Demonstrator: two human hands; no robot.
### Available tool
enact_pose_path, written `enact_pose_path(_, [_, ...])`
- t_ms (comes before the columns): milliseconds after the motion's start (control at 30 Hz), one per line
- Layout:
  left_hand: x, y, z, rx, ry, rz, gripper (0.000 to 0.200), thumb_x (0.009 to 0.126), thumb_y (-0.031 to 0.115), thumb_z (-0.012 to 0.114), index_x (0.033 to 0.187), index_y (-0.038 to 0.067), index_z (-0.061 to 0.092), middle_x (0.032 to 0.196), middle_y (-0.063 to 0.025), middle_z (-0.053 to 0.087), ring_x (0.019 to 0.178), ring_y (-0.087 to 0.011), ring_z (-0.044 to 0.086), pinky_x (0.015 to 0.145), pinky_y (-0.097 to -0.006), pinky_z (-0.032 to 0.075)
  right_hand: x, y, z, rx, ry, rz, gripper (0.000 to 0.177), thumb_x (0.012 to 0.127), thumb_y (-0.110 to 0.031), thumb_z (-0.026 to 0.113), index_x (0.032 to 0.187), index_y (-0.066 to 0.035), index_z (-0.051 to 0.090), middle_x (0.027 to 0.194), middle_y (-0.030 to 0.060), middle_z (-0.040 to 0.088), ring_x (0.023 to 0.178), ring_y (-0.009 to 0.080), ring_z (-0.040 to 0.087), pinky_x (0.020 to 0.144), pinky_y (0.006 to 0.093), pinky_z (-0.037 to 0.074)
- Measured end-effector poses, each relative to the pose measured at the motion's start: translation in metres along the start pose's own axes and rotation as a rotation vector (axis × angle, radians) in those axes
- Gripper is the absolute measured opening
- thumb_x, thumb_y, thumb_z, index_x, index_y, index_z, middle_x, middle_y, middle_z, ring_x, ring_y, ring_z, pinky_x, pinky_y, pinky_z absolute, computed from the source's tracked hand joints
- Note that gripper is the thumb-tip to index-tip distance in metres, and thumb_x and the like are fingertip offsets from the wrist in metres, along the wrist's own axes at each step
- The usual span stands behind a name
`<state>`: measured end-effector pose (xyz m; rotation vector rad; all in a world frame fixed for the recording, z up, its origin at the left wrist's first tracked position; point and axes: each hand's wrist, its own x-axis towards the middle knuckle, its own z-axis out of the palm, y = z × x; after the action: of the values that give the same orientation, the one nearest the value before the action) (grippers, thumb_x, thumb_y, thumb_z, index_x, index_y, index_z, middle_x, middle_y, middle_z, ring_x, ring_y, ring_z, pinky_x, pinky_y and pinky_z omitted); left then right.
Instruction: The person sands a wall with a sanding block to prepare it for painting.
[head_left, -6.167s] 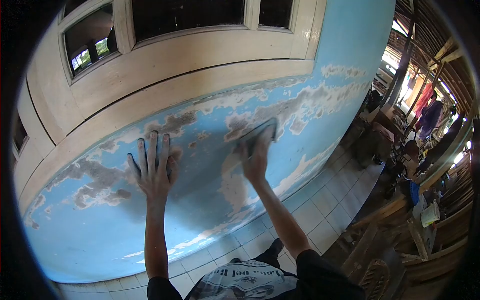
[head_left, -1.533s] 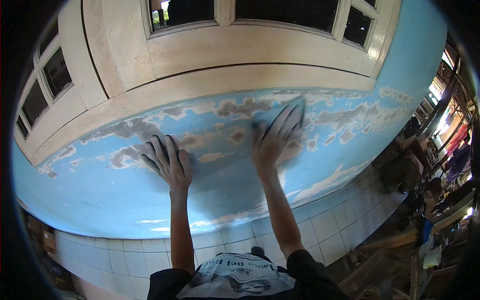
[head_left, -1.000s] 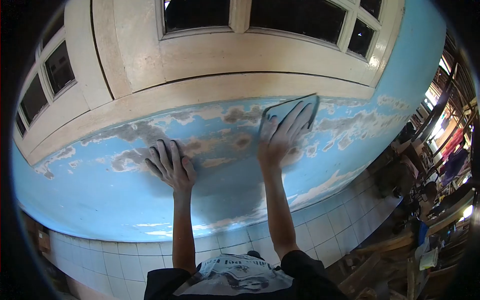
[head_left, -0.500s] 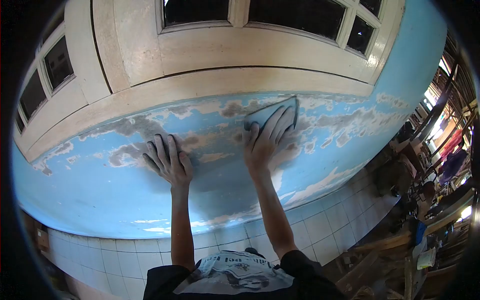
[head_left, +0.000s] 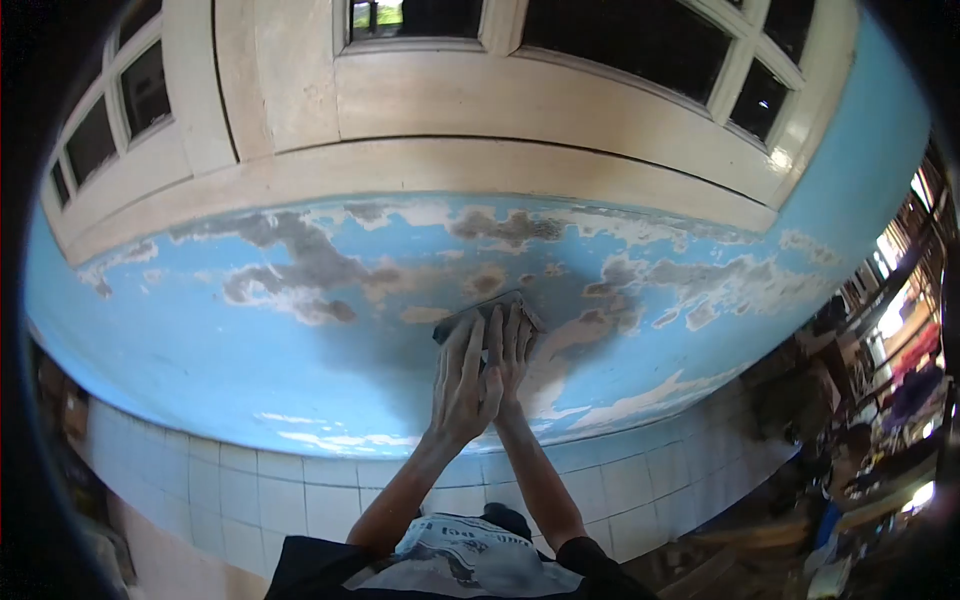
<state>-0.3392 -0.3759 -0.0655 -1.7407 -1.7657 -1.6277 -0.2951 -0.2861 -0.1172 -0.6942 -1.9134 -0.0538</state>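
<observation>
Both hands are together on a blue wall (head_left: pixel 350 385) with patches of worn paint and bare grey plaster. Under the fingers lies a dark, flat sanding sheet or pad (head_left: pixel 514 299), pressed to the wall; only its edges show. My left hand (head_left: pixel 464 385) lies over its left part, fingers pointing up and thumb towards the right hand. Beside it, my right hand (head_left: pixel 510 350) presses on the right part of the pad, its palm partly hidden behind the left hand.
Above the worn strip runs a cream wooden window frame (head_left: pixel 420 170) with dark panes. White tiles (head_left: pixel 280 505) line the bottom of the wall. At the right are wooden beams and cluttered items (head_left: pixel 910 395).
My left hand has moved right from the bare wall onto the pad. The right hand and the pad have moved down and slightly left. The view has shifted a little.
</observation>
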Motion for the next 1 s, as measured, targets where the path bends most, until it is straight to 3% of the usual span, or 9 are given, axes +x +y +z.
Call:
enact_pose_path(167, [0.001,0.006,0.035,0.259,0.051,-0.106,0.056,0.097,0.029,0.031,0.143,-0.002,0.022,0.145,-0.0294,0.016,0.131,-0.0468,0.022,0.107,-0.055,0.018,0.01,0.045,-0.035,0.124,-0.159,-0.233,0.046,0.084,-0.017,0.055,0.127,-0.005,0.05,0.135,0.0159,0.046,0.128,0.0328,0.04,0.105,0.0496,0.032])
enact_pose_path(333, [0.006,0.003,0.073,0.211,0.238,-0.236,0.06,0.096,0.034,0.03,0.143,-0.001,0.02,0.145,-0.0343,0.005,0.136,-0.0491,0.007,0.107,-0.06,0.003,0.056,0.096,-0.092,0.517,-0.191,-0.699,0.026,0.08,-0.007,0.059,0.105,-0.004,0.064,0.119,0.0085,0.06,0.11,0.024,0.056,0.091,0.0377,0.048])
enact_pose_path(433, [0.021,0.002,0.074,0.41,0.349,-0.188,0.07,0.091,0.04,0.044,0.145,0.004,0.019,0.143,-0.0385,-0.008,0.134,-0.0552,-0.004,0.103,-0.065,0.001,0.109,0.109,-0.111,0.28,-0.083,-0.933,0.025,0.084,-0.014,0.058,0.107,-0.009,0.064,0.123,0.0028,0.059,0.116,0.0199,0.05,0.1,0.0395,0.042])
enact_pose_path(600, [0.042,-0.011,0.085,0.296,0.605,-0.095,0.069,0.091,0.042,0.045,0.146,0.01,0.02,0.143,-0.0402,-0.008,0.133,-0.0557,-0.005,0.1,-0.0691,0.001,0.21,0.063,-0.129,0.028,-0.073,-1.182,0.026,0.083,-0.023,0.059,0.106,-0.013,0.065,0.125,-0.0022,0.057,0.116,0.0147,0.051,0.103,0.0355,0.036])
enact_pose_path(667, [0.034,-0.012,0.109,0.459,0.455,-0.107,0.062,0.093,0.038,0.043,0.147,0.015,0.021,0.142,-0.0409,-0.004,0.133,-0.0563,-0.004,0.099,-0.0699,0.001,0.232,0.045,-0.121,-0.159,0.016,-1.455,0.032,0.084,-0.024,0.054,0.114,-0.015,0.061,0.133,-0.0028,0.051,0.123,0.0146,0.044,0.11,0.0344,0.028])
enact_pose_path(800, [0.011,0.0,0.146,0.382,0.265,-0.061,0.053,0.093,0.03,0.043,0.144,0.023,0.03,0.14,-0.0441,-0.003,0.132,-0.0584,-0.002,0.095,-0.0752,0.003,0.25,0.016,-0.108,-0.31,-0.025,-1.56,0.037,0.084,-0.026,0.054,0.119,-0.016,0.058,0.139,-0.0034,0.044,0.129,0.0135,0.038,0.113,0.0347,0.023])
enact_pose_path(867, [0.031,-0.002,0.116,0.563,0.302,-0.037,0.057,0.097,0.039,0.027,0.148,0.016,0.013,0.142,-0.0408,-0.009,0.132,-0.0568,-0.006,0.101,-0.0667,-0.001,0.249,0.016,-0.097,-0.198,-0.121,-1.54,0.04,0.084,-0.026,0.054,0.123,-0.017,0.055,0.139,-0.0027,0.043,0.131,0.0124,0.034,0.113,0.0356,0.022])
enact_pose_path(933, [0.063,0.017,0.079,0.353,0.501,-0.097,0.067,0.097,0.046,0.023,0.141,-0.005,0.022,0.139,-0.0446,-0.006,0.131,-0.0583,-0.005,0.102,-0.0659,0.001,0.249,0.017,-0.096,-0.156,-0.102,-1.533,0.039,0.085,-0.028,0.054,0.123,-0.018,0.056,0.137,-0.0018,0.047,0.13,0.0168,0.035,0.114,0.0366,0.018])
enact_pose_path(1000, [0.065,0.019,0.079,0.329,0.469,-0.1,0.063,0.097,0.046,0.023,0.146,0.006,0.017,0.139,-0.0442,-0.009,0.131,-0.0582,-0.007,0.101,-0.0677,0.001,0.252,0.017,-0.104,-0.226,0.054,-1.494,0.037,0.086,-0.028,0.053,0.121,-0.017,0.058,0.132,-0.0017,0.05,0.129,0.0161,0.037,0.114,0.0364,0.017])
